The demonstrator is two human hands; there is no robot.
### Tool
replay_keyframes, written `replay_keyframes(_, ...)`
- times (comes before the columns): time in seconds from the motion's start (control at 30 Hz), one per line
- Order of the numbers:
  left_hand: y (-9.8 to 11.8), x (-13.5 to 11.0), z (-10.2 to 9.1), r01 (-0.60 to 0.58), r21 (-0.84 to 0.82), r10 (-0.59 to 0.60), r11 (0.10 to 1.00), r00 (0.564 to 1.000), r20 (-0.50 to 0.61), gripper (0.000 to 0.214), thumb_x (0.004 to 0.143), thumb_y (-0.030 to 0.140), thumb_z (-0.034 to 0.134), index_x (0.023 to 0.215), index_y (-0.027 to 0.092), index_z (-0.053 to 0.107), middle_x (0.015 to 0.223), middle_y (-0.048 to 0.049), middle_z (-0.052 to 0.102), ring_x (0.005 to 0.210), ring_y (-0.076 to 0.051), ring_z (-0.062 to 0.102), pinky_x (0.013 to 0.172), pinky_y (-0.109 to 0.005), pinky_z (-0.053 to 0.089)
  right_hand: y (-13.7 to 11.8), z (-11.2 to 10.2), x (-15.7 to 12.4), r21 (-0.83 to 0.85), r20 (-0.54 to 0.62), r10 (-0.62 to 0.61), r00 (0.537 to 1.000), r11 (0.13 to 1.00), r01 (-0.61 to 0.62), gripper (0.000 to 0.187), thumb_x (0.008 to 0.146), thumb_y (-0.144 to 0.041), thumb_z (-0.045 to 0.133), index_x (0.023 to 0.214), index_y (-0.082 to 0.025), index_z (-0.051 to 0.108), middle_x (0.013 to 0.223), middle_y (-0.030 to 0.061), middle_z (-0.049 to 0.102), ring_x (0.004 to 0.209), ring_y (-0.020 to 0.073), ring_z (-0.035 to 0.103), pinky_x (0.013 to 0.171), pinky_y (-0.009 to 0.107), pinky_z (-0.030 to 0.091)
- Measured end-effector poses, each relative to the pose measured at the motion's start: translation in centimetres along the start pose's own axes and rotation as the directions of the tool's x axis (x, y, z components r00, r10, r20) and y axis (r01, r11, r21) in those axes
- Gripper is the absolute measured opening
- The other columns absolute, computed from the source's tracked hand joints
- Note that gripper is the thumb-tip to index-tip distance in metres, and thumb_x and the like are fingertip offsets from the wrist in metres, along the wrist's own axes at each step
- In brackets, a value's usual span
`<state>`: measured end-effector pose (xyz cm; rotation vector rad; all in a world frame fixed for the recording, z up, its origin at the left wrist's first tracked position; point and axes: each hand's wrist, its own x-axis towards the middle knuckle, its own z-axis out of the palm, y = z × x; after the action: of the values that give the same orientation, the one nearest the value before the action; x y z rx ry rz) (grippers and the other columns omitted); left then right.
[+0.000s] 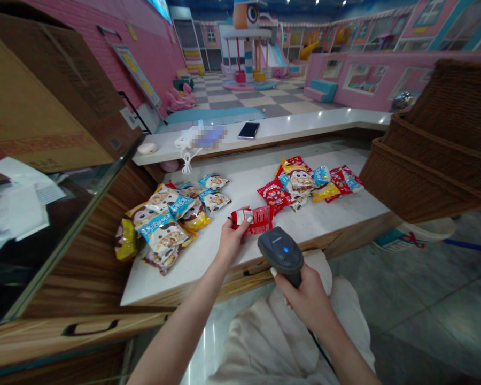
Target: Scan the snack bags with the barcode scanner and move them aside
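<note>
A red snack bag (260, 219) is gripped by my left hand (233, 238) just above the counter, its printed text panel facing up. My right hand (304, 297) is wrapped round the handle of a black barcode scanner (281, 250) with a blue light glowing on top. The scanner's head is close to the bag's near right corner. To the left of my left hand lies a pile of blue, yellow and white snack bags (164, 230). A second pile of red, yellow and blue snack bags (299, 182) lies beyond the scanner.
The white counter (240, 176) has a raised ledge (296, 125) at the back, bearing a phone (249, 130) and a white charging cable (186, 163). A cardboard box (56, 91) stands left. A wicker basket (441, 139) juts in from the right above a white bucket (417, 235).
</note>
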<state>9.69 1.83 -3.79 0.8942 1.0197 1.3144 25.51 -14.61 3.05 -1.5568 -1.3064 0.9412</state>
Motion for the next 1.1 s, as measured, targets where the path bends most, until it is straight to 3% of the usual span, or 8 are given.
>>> replay_keyframes(0.33, 0.0, 0.1, 0.1, 0.008, -0.095, -0.015, 0.995, 0.998, -0.067, 0.043, 0.072, 0.052, 0.085, 0.087, 0.014, 0.074, 0.076, -0.0046, 0.076, 0.061, -0.014, 0.068, 0.060, -0.024, 0.052, -0.2, 0.2, 0.0, -0.026, 0.011, -0.014, 1.000, 1.000, 0.015, 0.014, 0.084, -0.028, 0.063, 0.090, -0.018, 0.069, 0.045, -0.0047, 0.058, 0.045, 0.0201, 0.061, 0.045, 0.025, 0.044)
replay_keyframes(0.7, 0.8, -0.7, 1.2, 0.009, -0.221, -0.019, 0.975, 0.999, -0.043, 0.051, 0.072, 0.056, 0.083, 0.099, 0.012, 0.077, 0.095, -0.0120, 0.081, 0.083, -0.026, 0.077, 0.078, -0.036, 0.060, -0.3, 0.4, 0.1, -0.040, 0.031, -0.020, 0.999, 0.999, 0.021, 0.015, 0.086, -0.030, 0.061, 0.088, -0.018, 0.068, 0.044, -0.0052, 0.056, 0.039, 0.0186, 0.056, 0.042, 0.025, 0.041)
replay_keyframes(0.93, 0.4, -0.2, 0.5, 0.018, -0.139, -0.028, 0.990, 0.997, -0.070, 0.048, 0.073, 0.057, 0.082, 0.089, 0.012, 0.075, 0.081, -0.0084, 0.079, 0.068, -0.019, 0.073, 0.068, -0.028, 0.056, -0.8, 0.3, 0.1, -0.026, 0.024, -0.015, 1.000, 1.000, 0.015, 0.012, 0.084, -0.029, 0.060, 0.086, -0.019, 0.067, 0.045, -0.0060, 0.055, 0.039, 0.0171, 0.055, 0.042, 0.024, 0.041)
replay_keyframes(1.1, 0.1, 0.2, 0.2, 0.022, -0.155, -0.034, 0.988, 0.997, -0.073, 0.045, 0.076, 0.055, 0.079, 0.093, 0.014, 0.076, 0.084, -0.0065, 0.079, 0.073, -0.019, 0.074, 0.072, -0.028, 0.055, -0.5, 0.1, -0.2, -0.031, 0.003, -0.007, 1.000, 0.999, 0.007, 0.010, 0.084, -0.028, 0.061, 0.082, -0.019, 0.066, 0.045, -0.0054, 0.056, 0.041, 0.0164, 0.055, 0.042, 0.023, 0.042)
